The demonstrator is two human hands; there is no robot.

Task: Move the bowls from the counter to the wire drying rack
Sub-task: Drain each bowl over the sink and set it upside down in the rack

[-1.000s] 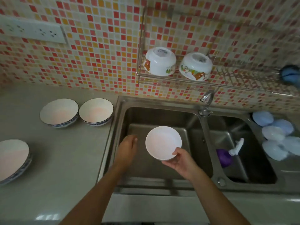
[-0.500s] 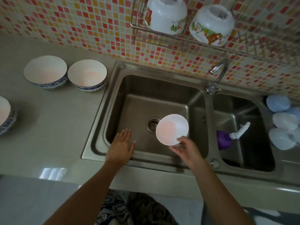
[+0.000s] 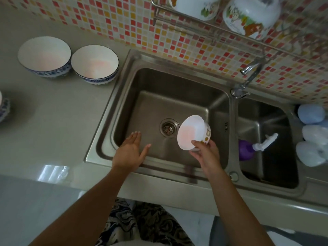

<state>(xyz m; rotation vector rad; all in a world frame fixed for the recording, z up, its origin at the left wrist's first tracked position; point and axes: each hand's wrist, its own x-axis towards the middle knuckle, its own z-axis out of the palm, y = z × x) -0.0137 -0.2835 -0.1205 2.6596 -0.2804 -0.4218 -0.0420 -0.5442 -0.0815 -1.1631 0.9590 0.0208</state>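
Observation:
My right hand [image 3: 205,155] holds a small white bowl [image 3: 190,132] with a cartoon print, tilted on its side over the left sink basin, its mouth facing the drain [image 3: 169,129]. My left hand [image 3: 130,152] is open, fingers spread, over the basin's front left corner. Two white bowls with blue patterned rims, a left one [image 3: 44,55] and a right one [image 3: 95,63], stand upright side by side on the counter. A third blue-rimmed bowl [image 3: 3,108] shows at the left edge. The wire drying rack [image 3: 204,23] on the tiled wall carries two upturned cartoon bowls, one [image 3: 197,6] to the left of the other [image 3: 250,16].
A double steel sink [image 3: 106,125] fills the middle, with a tap [image 3: 250,71] between the basins. A purple spray bottle [image 3: 248,150] lies in the right basin. Several pale blue and white lids or dishes [image 3: 311,135] sit at the right. The grey counter [image 3: 53,121] lies left.
The view has dropped toward the sink. My right hand has lowered the small bowl into the basin and tipped it from level onto its side. My left hand stayed open nearby.

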